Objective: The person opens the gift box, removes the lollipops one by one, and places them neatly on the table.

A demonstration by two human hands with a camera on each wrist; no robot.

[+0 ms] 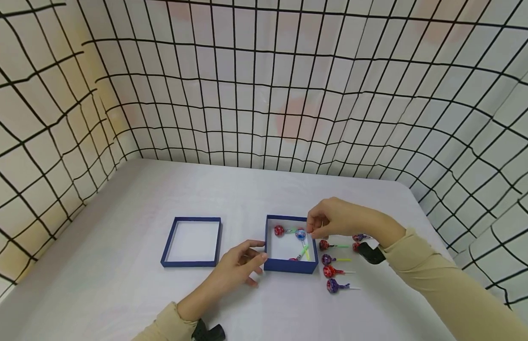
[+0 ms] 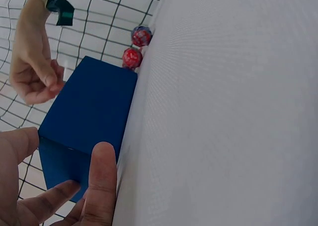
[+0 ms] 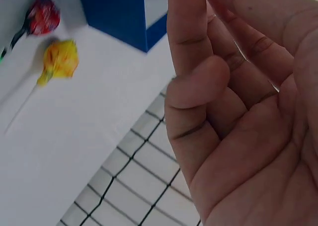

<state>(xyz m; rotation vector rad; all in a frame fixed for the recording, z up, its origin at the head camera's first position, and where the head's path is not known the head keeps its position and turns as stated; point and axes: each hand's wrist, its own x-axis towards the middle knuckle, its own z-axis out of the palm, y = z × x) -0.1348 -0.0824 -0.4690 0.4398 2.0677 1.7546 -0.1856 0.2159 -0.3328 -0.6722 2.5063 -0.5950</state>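
Observation:
My left hand is at the left wall of a blue open-topped box, its index finger and thumb right against it with the fingers loosely bent. Inside the box lie a red lollipop, a blue lollipop and another with a green-wrapped stick. My right hand hovers at the box's far right corner, fingers curled and thumb bent inward. A small pale sliver shows by its fingertips in the left wrist view; I cannot tell whether it is held.
To the box's right lie several wrapped lollipops, among them a purple one, a red one and a yellow one. A blue-rimmed white lid lies left of the box. Black netting surrounds the white table.

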